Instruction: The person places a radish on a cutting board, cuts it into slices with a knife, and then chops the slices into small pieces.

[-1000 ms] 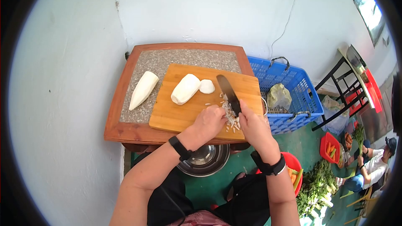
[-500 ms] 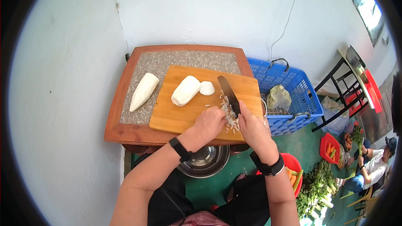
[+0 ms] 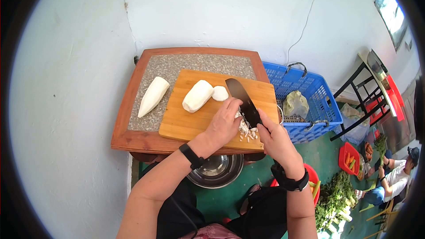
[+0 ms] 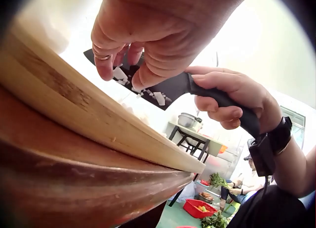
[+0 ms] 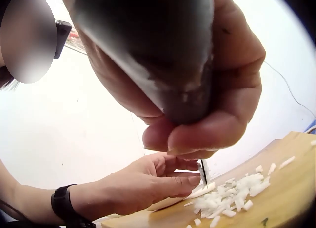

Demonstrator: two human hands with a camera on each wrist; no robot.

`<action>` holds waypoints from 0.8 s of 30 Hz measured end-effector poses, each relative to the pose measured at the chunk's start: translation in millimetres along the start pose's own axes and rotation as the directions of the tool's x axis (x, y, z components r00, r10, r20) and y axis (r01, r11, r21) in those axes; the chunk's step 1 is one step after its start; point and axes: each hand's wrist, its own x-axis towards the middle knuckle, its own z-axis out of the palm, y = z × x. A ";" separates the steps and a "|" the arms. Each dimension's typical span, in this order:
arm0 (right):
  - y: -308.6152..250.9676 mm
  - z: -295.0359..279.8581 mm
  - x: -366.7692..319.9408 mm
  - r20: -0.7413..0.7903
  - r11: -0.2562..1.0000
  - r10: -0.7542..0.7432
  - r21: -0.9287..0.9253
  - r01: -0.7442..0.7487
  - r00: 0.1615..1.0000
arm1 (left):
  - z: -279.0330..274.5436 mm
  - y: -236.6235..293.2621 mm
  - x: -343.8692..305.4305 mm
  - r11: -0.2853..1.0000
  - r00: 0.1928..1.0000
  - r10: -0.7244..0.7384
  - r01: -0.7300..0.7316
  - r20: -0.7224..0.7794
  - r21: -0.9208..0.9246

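My right hand (image 3: 278,141) grips the black handle of a kitchen knife (image 3: 242,99), whose dark broad blade is tilted over the right part of the wooden cutting board (image 3: 183,125). Against the blade's face lie the fingertips of my left hand (image 3: 223,124); the left wrist view shows its fingers loosely bent, with white bits (image 4: 120,74) stuck to the metal around them. Chopped white radish (image 5: 232,196) is heaped under the blade. Farther left on the board lie a thick peeled radish piece (image 3: 197,96) and a short cut end (image 3: 220,93).
A tapered peeled radish piece (image 3: 153,97) lies on the stone-topped table (image 3: 212,61), left of the board. Beside the table stands a blue basket (image 3: 318,88) with a plastic bag in it. A metal basin (image 3: 217,175) sits below. Leafy greens (image 3: 334,201) and another person (image 3: 396,179) are at the right.
My left hand has moved forward from the chopped pile to the blade. The knife has turned so more of its face shows, and my right hand has shifted slightly right.
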 end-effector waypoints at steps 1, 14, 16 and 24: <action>-4.2 -2.3 -0.4 0.020 0.999 0.033 0.025 -0.033 0.999 | 0.3 -0.2 -0.3 1.000 1.000 -0.010 0.010 0.016 -0.007; -9.0 -18.5 -7.2 0.077 0.949 0.170 0.256 -0.184 0.982 | 1.0 6.3 -1.1 0.999 0.999 0.001 -0.003 0.042 0.046; -8.5 -19.0 -6.7 0.072 0.947 0.173 0.261 -0.186 0.982 | -1.5 15.5 3.1 0.993 0.993 0.115 -0.116 0.033 0.028; -2.1 -17.9 -3.1 0.102 0.898 0.182 0.387 -0.208 0.978 | 2.3 23.8 0.9 0.957 0.947 0.291 -0.286 0.134 -0.050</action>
